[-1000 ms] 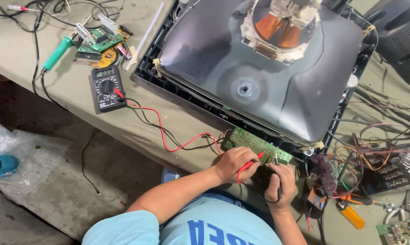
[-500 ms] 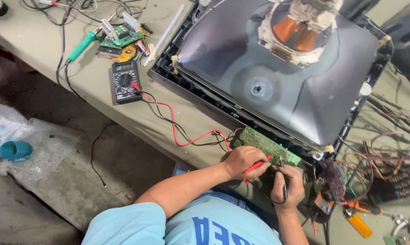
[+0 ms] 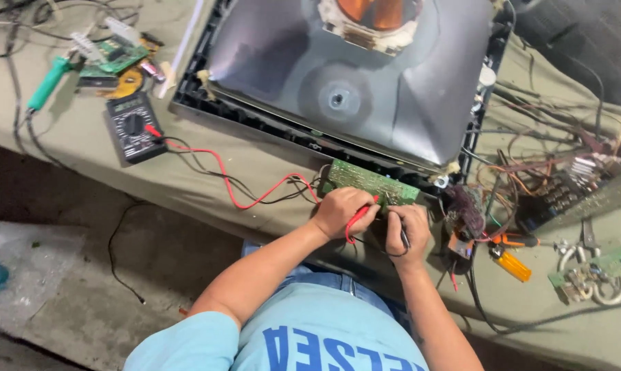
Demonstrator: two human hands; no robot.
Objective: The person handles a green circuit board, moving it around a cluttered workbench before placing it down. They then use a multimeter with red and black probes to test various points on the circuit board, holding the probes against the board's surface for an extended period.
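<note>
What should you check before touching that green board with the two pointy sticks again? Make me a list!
1. Red probe held in the left hand: ok.
2. Black probe held in the right hand: ok, though mostly hidden by the fingers.
3. Probe tips on the green circuit board: cannot tell, too small to see.
4. Red lead runs back to the black multimeter: ok.
5. Multimeter dial setting: cannot tell.
6. Board lies flat at the table edge beside the picture tube: ok.

multimeter display (image 3: pixel 123 106): small grey rectangle, bench left | tube screen (image 3: pixel 352 82): large, grey, face-down, top centre
</note>
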